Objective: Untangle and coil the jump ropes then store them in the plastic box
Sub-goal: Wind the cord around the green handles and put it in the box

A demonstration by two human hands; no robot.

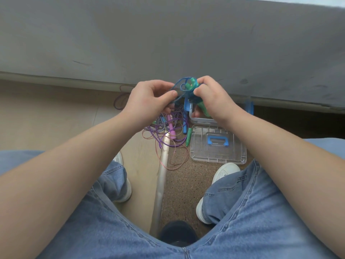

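Pinching a blue-green rope (183,86) between them, both hands hold it up above the floor: the left hand (149,99) grips a blue loop with thumb and fingers, and the right hand (214,101) is clenched on the coiled part, with a green handle (203,109) hanging beneath it. Below, a tangle (164,131) of purple and striped ropes lies on the floor, a pink handle (170,127) in it. Just beside the tangle sits the clear box (199,119), open, its lid (217,146) flat in front of it. 2 white shoes (225,170) and jeans (261,221) frame the near edge.
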